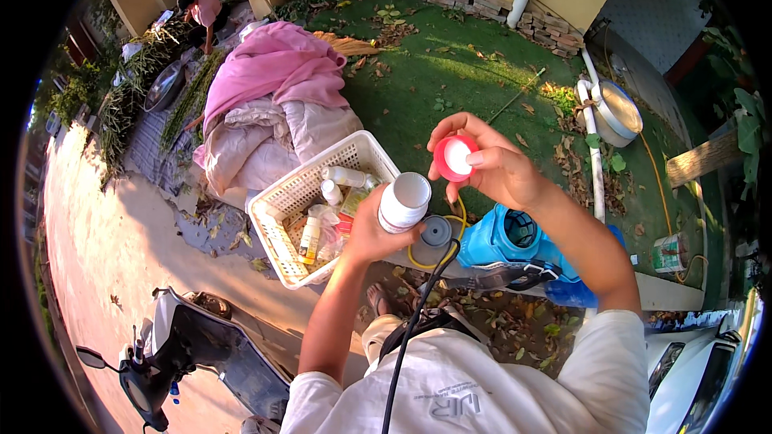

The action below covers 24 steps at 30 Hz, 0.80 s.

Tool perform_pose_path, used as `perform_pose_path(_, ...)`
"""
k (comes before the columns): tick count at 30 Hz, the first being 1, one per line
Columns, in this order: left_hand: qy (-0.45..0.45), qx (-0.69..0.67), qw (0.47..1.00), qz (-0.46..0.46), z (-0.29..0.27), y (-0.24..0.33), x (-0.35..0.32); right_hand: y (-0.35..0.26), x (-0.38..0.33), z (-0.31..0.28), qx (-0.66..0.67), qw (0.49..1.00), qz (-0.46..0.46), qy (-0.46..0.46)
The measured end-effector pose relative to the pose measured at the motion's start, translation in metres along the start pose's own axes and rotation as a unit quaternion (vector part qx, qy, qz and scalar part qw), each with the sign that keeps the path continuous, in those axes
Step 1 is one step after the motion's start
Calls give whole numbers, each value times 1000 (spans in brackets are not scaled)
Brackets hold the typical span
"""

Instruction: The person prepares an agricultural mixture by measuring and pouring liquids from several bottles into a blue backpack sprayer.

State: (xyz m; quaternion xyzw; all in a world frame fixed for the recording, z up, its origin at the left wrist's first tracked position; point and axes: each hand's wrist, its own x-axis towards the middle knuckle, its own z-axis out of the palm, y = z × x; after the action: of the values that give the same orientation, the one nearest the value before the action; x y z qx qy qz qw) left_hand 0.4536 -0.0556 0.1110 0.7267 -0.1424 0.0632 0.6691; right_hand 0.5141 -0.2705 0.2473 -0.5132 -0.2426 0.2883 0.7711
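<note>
My left hand [371,229] is wrapped round a white plastic bottle [402,207], its wide mouth uncovered and turned up. Just right of it, my right hand [503,169] pinches a red cap [441,162] with a white inside facing me. Cap and bottle are a short gap apart. Beyond the left wrist stands a cream plastic basket [277,245] holding several small bottles and packets, among them a white bottle with a yellow label [310,239]. Below the right hand sits a blue tank [488,239] with an open round filler mouth, and a grey round lid [437,231] lies beside it.
A pink blanket [277,64] and pale quilt are heaped behind the basket. A person [205,12] bends over cut plants at the far left. A scooter [193,354] stands at the lower left. A white pipe [593,153] and a metal-rimmed tub [619,116] are at the right.
</note>
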Motion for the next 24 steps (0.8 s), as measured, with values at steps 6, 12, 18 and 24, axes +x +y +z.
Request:
perform_pose_path(6, 31, 26, 999, -11, 2, -8, -4, 25, -2, 7, -209, 974, 63, 54)
perform_pose_path(12, 5, 51, 999, -12, -1, -22, -16, 27, -1, 9, -236, 957, 167, -23)
perform_pose_path(18, -169, 39, 984, -34, -7, -39, -36, 43, -18, 2, -416, 895, 127, -103)
perform_pose_path(24, -172, -15, 985, -6, 10, -77, -64, 66, -39, 17, -452, 874, 165, -64)
